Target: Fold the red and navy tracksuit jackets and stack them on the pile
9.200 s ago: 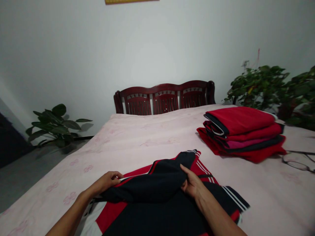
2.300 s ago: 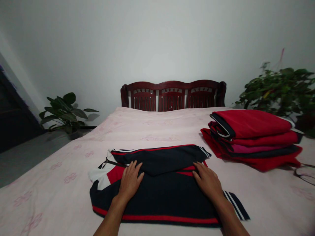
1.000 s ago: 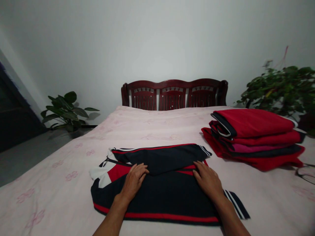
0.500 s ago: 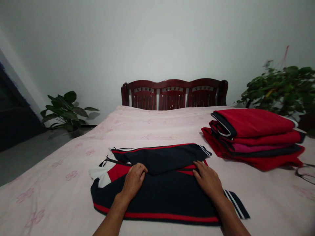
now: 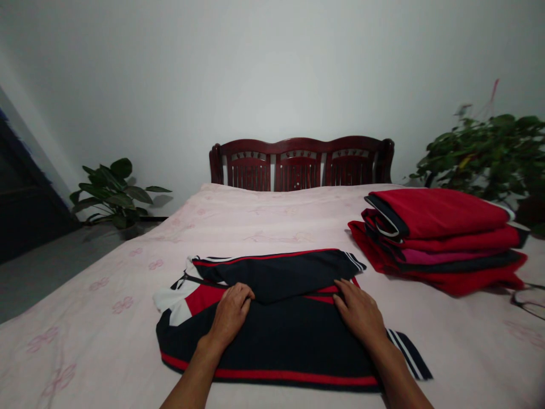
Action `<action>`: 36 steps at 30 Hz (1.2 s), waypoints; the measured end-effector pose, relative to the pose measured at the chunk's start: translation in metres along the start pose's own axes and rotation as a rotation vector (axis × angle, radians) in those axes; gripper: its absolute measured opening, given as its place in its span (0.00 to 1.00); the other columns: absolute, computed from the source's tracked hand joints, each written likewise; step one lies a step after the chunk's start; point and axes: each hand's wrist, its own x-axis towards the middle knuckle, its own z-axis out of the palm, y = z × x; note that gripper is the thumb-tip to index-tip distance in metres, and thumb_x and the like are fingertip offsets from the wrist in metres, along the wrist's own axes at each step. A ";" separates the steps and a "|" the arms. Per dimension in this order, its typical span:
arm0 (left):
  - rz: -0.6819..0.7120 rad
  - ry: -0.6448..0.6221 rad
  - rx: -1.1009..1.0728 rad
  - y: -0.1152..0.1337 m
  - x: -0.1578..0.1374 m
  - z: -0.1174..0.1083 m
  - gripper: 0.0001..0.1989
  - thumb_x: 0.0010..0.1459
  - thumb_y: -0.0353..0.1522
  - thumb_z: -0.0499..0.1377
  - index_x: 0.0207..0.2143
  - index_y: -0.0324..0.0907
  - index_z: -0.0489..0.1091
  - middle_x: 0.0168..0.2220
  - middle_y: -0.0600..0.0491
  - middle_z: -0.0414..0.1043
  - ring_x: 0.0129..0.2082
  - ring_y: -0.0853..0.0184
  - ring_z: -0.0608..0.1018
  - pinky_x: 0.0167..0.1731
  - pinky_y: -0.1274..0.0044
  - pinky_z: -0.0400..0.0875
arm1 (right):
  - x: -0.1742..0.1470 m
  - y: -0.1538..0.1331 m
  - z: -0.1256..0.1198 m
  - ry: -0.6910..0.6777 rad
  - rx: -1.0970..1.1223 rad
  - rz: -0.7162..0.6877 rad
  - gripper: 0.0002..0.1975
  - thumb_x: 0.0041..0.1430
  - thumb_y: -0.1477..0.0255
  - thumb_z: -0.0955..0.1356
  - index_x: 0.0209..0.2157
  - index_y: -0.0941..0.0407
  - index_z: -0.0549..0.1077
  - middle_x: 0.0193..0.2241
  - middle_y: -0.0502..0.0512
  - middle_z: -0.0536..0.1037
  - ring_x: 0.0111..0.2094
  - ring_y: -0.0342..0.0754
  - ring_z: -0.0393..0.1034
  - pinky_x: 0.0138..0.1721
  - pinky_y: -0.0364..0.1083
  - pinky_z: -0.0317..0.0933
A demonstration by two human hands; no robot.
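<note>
A dark navy zip jacket (image 5: 298,335) with red, white and striped trim lies on the bed, collar to the left. Its far sleeve (image 5: 289,270) is folded across the body, and the near cuff (image 5: 411,355) sticks out at the lower right. My left hand (image 5: 233,309) rests by the red chest panel, its fingers curled down on the cloth near the zip. My right hand (image 5: 360,309) lies over the hem end, fingers stretched out and thumb apart, touching the fabric. The undersides of the fingers are hidden.
To the right stands a stack of folded red and dark clothes (image 5: 443,227). Eyeglasses (image 5: 530,301) lie beside it. The pink bedspread (image 5: 106,335) reaches toward a wooden headboard (image 5: 298,165). Potted plants (image 5: 114,196) stand on both sides.
</note>
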 end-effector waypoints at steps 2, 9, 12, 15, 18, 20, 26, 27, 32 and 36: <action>-0.004 0.001 -0.002 0.000 0.000 0.000 0.08 0.60 0.25 0.51 0.36 0.45 0.68 0.40 0.52 0.70 0.43 0.62 0.73 0.48 0.68 0.67 | 0.000 0.000 0.000 -0.002 0.000 0.000 0.24 0.65 0.65 0.59 0.59 0.57 0.68 0.60 0.59 0.69 0.61 0.55 0.62 0.61 0.56 0.54; -0.017 -0.003 -0.019 0.001 0.001 -0.001 0.08 0.60 0.26 0.51 0.36 0.45 0.68 0.40 0.52 0.71 0.44 0.62 0.73 0.47 0.67 0.67 | 0.000 -0.001 -0.002 -0.010 -0.003 -0.003 0.24 0.65 0.65 0.59 0.59 0.57 0.68 0.60 0.59 0.69 0.61 0.54 0.62 0.61 0.56 0.54; -0.017 -0.008 -0.026 0.001 0.001 -0.002 0.09 0.60 0.26 0.51 0.36 0.45 0.68 0.40 0.51 0.70 0.44 0.62 0.73 0.47 0.67 0.67 | 0.000 -0.001 -0.003 -0.007 -0.006 0.000 0.24 0.64 0.65 0.60 0.59 0.57 0.68 0.60 0.59 0.69 0.60 0.54 0.62 0.61 0.56 0.54; -0.018 -0.007 -0.030 0.000 0.001 -0.001 0.09 0.60 0.25 0.51 0.36 0.45 0.68 0.41 0.52 0.70 0.44 0.62 0.73 0.48 0.67 0.67 | 0.000 -0.002 -0.003 -0.009 -0.006 0.008 0.24 0.64 0.65 0.60 0.59 0.57 0.68 0.60 0.59 0.69 0.61 0.55 0.62 0.61 0.56 0.54; -0.016 -0.005 -0.036 -0.001 0.001 0.000 0.09 0.59 0.25 0.51 0.36 0.46 0.68 0.41 0.52 0.71 0.44 0.62 0.73 0.48 0.67 0.67 | 0.000 -0.002 -0.002 -0.018 -0.009 0.004 0.24 0.65 0.65 0.59 0.59 0.57 0.68 0.60 0.59 0.69 0.61 0.55 0.62 0.61 0.56 0.54; -0.014 -0.002 -0.038 -0.002 0.001 0.000 0.09 0.59 0.25 0.52 0.36 0.46 0.68 0.41 0.52 0.71 0.44 0.62 0.73 0.48 0.67 0.67 | 0.000 -0.001 -0.002 -0.017 -0.013 -0.001 0.24 0.65 0.65 0.59 0.59 0.57 0.68 0.60 0.59 0.69 0.61 0.54 0.62 0.61 0.56 0.54; -0.014 0.008 -0.024 -0.001 0.001 0.000 0.09 0.59 0.25 0.52 0.36 0.45 0.68 0.41 0.51 0.71 0.44 0.62 0.73 0.48 0.67 0.67 | 0.000 -0.001 -0.002 -0.015 -0.025 -0.002 0.24 0.65 0.65 0.59 0.59 0.57 0.68 0.60 0.59 0.69 0.61 0.54 0.62 0.61 0.56 0.54; -0.013 0.007 -0.020 0.000 0.001 0.000 0.09 0.59 0.25 0.52 0.36 0.45 0.68 0.41 0.51 0.71 0.44 0.62 0.73 0.48 0.67 0.67 | 0.000 -0.002 -0.003 -0.017 -0.024 0.000 0.24 0.65 0.65 0.59 0.59 0.57 0.68 0.60 0.59 0.69 0.61 0.54 0.62 0.61 0.56 0.54; 0.006 -0.002 0.002 0.002 0.000 -0.002 0.06 0.63 0.29 0.52 0.38 0.46 0.68 0.41 0.52 0.71 0.44 0.62 0.73 0.48 0.66 0.67 | 0.000 -0.002 -0.004 -0.023 -0.019 0.006 0.24 0.65 0.65 0.59 0.59 0.57 0.68 0.60 0.59 0.69 0.61 0.54 0.62 0.61 0.56 0.54; 0.024 -0.007 0.018 0.004 0.000 -0.004 0.07 0.64 0.34 0.53 0.42 0.46 0.69 0.42 0.51 0.72 0.45 0.61 0.73 0.50 0.65 0.67 | 0.000 -0.003 -0.005 -0.028 -0.021 -0.003 0.24 0.65 0.65 0.58 0.59 0.57 0.68 0.60 0.59 0.68 0.61 0.54 0.61 0.61 0.55 0.54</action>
